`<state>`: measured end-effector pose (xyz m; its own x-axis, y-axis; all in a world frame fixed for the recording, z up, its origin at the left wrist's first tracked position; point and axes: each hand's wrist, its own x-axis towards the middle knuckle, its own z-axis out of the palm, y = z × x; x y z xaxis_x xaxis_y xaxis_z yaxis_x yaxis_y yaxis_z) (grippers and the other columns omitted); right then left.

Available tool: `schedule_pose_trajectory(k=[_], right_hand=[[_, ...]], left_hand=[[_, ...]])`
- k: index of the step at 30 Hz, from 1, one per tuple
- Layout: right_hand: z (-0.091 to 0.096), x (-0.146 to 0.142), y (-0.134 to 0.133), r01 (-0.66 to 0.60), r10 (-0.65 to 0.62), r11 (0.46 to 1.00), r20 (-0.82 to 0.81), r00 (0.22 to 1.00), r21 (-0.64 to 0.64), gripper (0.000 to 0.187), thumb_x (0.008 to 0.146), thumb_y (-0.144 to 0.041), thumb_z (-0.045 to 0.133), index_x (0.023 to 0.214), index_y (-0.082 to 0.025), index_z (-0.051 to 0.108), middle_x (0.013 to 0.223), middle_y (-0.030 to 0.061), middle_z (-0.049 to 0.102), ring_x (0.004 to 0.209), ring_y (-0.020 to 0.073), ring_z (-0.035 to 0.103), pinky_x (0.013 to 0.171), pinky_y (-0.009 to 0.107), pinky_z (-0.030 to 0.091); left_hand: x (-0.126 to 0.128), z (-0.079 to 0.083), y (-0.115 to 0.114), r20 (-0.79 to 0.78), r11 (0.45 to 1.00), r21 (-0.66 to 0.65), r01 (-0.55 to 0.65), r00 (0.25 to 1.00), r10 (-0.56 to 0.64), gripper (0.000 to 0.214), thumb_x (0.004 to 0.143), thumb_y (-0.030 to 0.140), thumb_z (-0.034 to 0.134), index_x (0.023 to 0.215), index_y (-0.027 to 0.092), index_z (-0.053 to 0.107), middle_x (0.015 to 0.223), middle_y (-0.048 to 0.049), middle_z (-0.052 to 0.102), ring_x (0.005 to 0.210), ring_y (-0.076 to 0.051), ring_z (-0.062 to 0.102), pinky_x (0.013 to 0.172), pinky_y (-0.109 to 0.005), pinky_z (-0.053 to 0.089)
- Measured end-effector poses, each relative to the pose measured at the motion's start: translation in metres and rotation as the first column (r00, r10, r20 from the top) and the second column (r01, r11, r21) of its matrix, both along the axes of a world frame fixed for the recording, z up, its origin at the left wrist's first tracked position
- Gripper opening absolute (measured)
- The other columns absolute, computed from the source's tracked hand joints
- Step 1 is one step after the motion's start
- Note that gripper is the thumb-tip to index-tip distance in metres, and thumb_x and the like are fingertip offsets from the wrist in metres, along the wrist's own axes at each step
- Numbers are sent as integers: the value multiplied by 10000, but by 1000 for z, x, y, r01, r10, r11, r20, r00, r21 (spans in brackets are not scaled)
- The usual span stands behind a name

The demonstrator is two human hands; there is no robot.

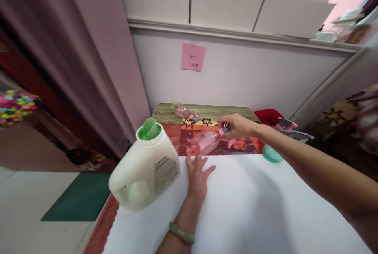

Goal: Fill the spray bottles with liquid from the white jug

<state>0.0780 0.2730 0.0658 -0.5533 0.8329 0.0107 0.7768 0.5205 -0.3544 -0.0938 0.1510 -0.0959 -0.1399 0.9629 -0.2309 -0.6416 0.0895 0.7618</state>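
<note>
My right hand [238, 125] grips the neck of a clear pink spray bottle [205, 142], held tilted just above the far part of the table. My left hand [197, 174] lies flat and open on the white sheet [254, 206], right below that bottle; a green bangle [181, 233] circles its wrist. A large cream detergent jug [145, 167] with a green spout stands at the table's left edge, close to my left hand.
A second pink bottle [181, 110] lies at the far end on the patterned cloth [189, 130]. A teal object [271, 154] and something red [268, 116] sit off the right edge. A pink note [193, 57] hangs on the wall; a curtain [97, 57] is on the left.
</note>
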Motion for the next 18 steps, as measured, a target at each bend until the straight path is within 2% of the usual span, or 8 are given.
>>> schedule_pose_trajectory(k=[4,7,8,11,12,15,16,18], right_hand=[[31,11,-34,-60,71,972,42,997,-228,284,612,-280,834,863,-233,709,689,-45,674,566,126,575,548,234,409],[30,23,-45,10,-107,935,-257,960,-353,459,700,-380,803,1134,-277,696,970,6,753,649,150,658,640,279,524],[23,28,-47,50,-211,933,-427,879,-357,474,769,-412,741,1221,-297,658,1090,23,745,726,164,690,705,306,560],[-13,35,-59,246,-395,917,-797,457,-313,396,845,-400,627,1227,-297,635,1208,55,710,974,200,708,879,390,584],[-28,32,-65,261,-402,912,-817,414,-317,406,783,-363,699,1177,-279,654,1197,65,713,1026,217,698,909,407,576],[-64,12,-88,4,-403,895,-806,433,-446,551,652,-332,848,1163,-249,658,1168,83,730,1075,269,694,948,474,561],[-72,3,-95,-23,-410,890,-822,394,-455,585,624,-342,881,1157,-242,663,1165,83,733,1077,275,695,965,473,552],[-78,-15,-103,55,-452,890,-857,247,-454,545,612,-406,902,1080,-229,685,1090,76,756,1030,283,708,938,450,560]], left_hand=[[0,15,-8,236,963,159,216,939,-250,706,742,418,821,1356,311,490,1429,-118,540,1303,-350,517,858,-531,586],[2,19,-14,357,955,163,246,888,-290,555,749,345,822,1254,272,604,1352,-97,620,1160,-286,625,800,-392,591],[2,19,-15,381,961,144,238,882,-276,531,762,379,810,1245,275,617,1321,-86,642,1095,-259,656,773,-352,585],[0,19,-15,412,961,118,250,868,-276,533,792,519,756,1252,283,626,1257,-60,680,953,-204,701,746,-303,573],[0,20,-15,415,958,113,264,863,-287,541,796,544,744,1254,281,627,1245,-56,687,930,-198,706,750,-301,572],[1,21,-17,401,936,98,338,847,-347,534,819,570,709,1238,247,638,1201,-70,708,906,-206,717,770,-318,576],[3,21,-18,388,925,89,370,842,-374,525,832,578,689,1218,224,647,1167,-83,718,888,-210,721,772,-327,578],[7,20,-21,347,898,72,434,833,-430,549,855,623,632,1171,175,657,1081,-115,730,815,-219,723,750,-355,583]])
